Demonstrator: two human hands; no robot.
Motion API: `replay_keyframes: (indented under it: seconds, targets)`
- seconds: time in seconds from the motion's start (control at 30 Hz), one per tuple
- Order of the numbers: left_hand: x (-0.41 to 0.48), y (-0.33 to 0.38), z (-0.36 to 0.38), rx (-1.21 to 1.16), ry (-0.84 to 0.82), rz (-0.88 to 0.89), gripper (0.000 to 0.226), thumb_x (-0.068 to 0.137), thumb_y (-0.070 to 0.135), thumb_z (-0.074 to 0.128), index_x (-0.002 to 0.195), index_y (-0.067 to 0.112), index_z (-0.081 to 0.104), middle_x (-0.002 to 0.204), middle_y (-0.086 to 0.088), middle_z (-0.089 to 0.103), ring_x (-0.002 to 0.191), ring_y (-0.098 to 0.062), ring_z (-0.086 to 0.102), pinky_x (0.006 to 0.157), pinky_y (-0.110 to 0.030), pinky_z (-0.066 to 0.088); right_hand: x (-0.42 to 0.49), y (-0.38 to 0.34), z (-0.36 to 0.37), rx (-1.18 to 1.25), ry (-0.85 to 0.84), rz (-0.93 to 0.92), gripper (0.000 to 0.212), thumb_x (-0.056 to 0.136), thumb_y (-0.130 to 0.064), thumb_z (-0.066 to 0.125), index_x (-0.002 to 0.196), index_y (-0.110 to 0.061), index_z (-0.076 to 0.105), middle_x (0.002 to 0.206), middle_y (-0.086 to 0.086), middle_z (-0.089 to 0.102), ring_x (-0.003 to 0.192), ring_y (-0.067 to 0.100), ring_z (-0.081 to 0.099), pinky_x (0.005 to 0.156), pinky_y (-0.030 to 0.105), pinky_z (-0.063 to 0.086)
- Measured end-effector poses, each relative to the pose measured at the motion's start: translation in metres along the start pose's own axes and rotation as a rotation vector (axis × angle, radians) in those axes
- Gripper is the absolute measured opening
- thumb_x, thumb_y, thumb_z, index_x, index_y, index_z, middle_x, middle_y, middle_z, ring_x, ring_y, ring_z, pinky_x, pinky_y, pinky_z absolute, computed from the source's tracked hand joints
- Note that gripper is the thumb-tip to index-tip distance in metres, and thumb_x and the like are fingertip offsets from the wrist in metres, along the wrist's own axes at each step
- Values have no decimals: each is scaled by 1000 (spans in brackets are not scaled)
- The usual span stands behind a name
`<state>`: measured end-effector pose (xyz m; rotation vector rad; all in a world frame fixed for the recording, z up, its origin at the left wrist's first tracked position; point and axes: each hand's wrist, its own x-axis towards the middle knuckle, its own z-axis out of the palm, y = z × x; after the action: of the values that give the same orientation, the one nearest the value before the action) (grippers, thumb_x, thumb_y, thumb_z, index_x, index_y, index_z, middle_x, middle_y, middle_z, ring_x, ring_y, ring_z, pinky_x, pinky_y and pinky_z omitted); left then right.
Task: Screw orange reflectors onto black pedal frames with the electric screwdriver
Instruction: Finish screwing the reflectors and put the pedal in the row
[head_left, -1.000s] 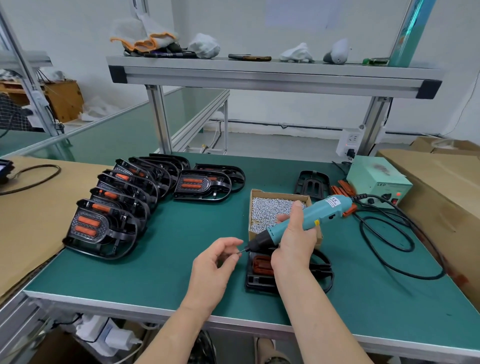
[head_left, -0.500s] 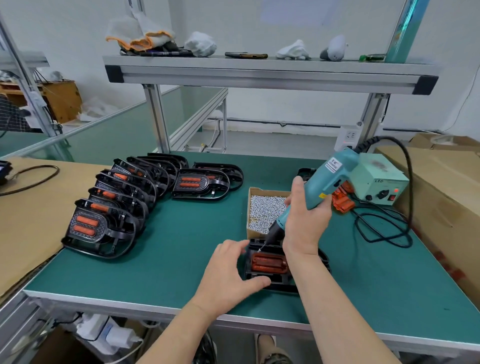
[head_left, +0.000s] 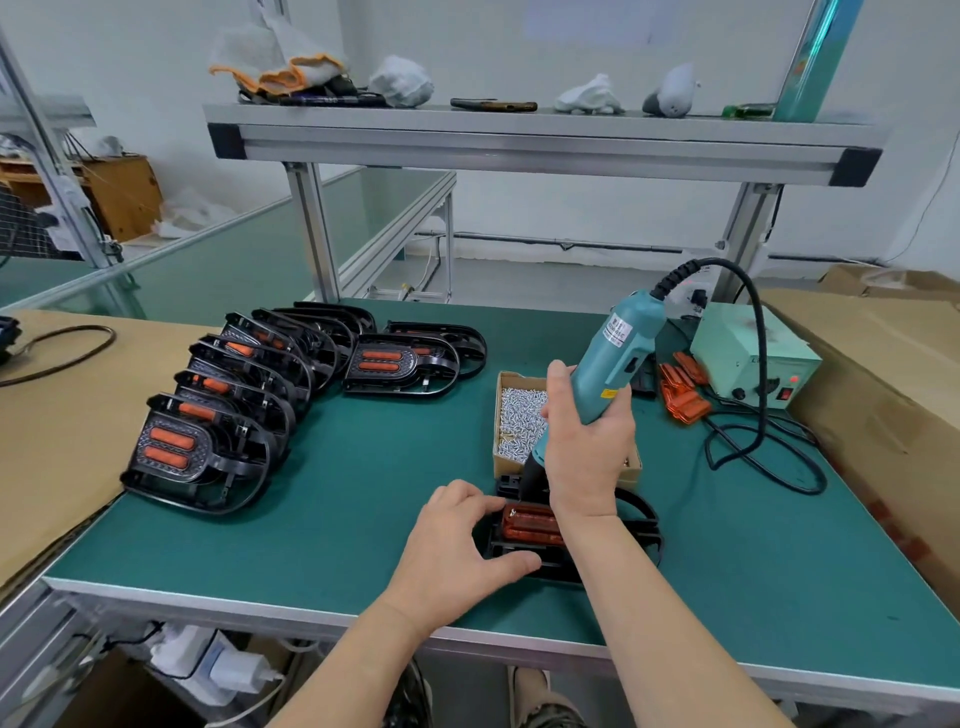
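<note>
— Where's the pedal frame?

— I see the pedal frame (head_left: 631, 525) flat on the green table (head_left: 337, 519), near the front edge, an orange reflector (head_left: 527, 525) seated in it. My left hand (head_left: 457, 545) grips the frame's left side, thumb at the front, fingers on the back edge.

— And the driver?

— My right hand (head_left: 589, 452) is wrapped around the electric screwdriver (head_left: 613, 358), tilted, bit down at the frame's back end. That wrist hides the bit tip and the frame's middle.

— What's around it?

— The screw box (head_left: 514, 415) sits just behind the frame. Loose reflectors (head_left: 683, 389) lie toward the back right, beside the power unit (head_left: 748, 348), whose cable (head_left: 763, 441) loops on the table. Finished pedals (head_left: 208, 431) overlap in a row along the left edge; another two (head_left: 410, 364) lie behind them
</note>
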<state>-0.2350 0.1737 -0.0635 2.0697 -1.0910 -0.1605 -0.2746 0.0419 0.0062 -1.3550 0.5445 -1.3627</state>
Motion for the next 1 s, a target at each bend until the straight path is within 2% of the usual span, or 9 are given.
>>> replay_keyframes:
  seconds: [0.1,0.17,0.27,0.47,0.67,0.77,0.9,1.0]
  targets:
    - [0,0,0,11,-7,-3,80,59,76,60,122,27,64,101,18,46,104,-3,43,95,-22,38,-3,1,1,-21,-12,-15,23,83,-48,69,87,-28,58,76,10,65,67,26,63,67,37,57]
    - [0,1,0,9,-9,-6,79,60,76,60,123,28,63,101,19,46,104,-2,42,93,-21,38,-2,2,2,-29,-35,-33,19,89,-38,72,88,-24,59,74,4,64,66,21,63,65,35,56]
    - [0,1,0,-2,-1,-5,80,59,75,61,123,28,63,101,19,46,104,-1,42,91,-19,37,-2,5,4,-40,-78,-79,18,92,-25,73,89,-14,59,67,-10,60,59,9,57,60,22,49]
    - [0,1,0,1,4,-3,77,61,74,63,123,28,64,101,17,47,103,-2,42,91,-20,38,-6,6,7,-62,-116,-134,17,90,-27,71,85,-26,55,65,-15,59,52,1,53,53,14,44]
    - [1,0,1,6,2,-7,80,60,77,60,123,27,64,101,18,46,104,-2,41,91,-20,37,-5,13,6,-60,-106,-96,18,86,-30,70,83,-29,52,65,-16,58,55,4,53,55,21,48]
    - [1,-1,2,9,11,-4,81,59,77,60,121,26,65,101,16,47,103,-4,42,91,-21,38,-7,15,9,-86,-111,-87,20,84,-38,68,81,-29,50,62,-15,56,53,4,52,54,21,46]
    - [1,-1,3,1,8,-8,85,58,77,60,122,22,65,102,14,48,104,-4,43,92,-21,37,-6,13,13,-138,-109,-87,23,79,-48,65,78,-33,48,61,-13,53,56,10,51,57,30,47]
    - [0,0,2,3,2,-11,84,59,77,60,123,23,65,103,14,48,104,-4,43,91,-20,36,-8,10,13,-125,-130,-66,23,81,-46,66,79,-32,49,61,-12,53,55,10,51,56,32,48]
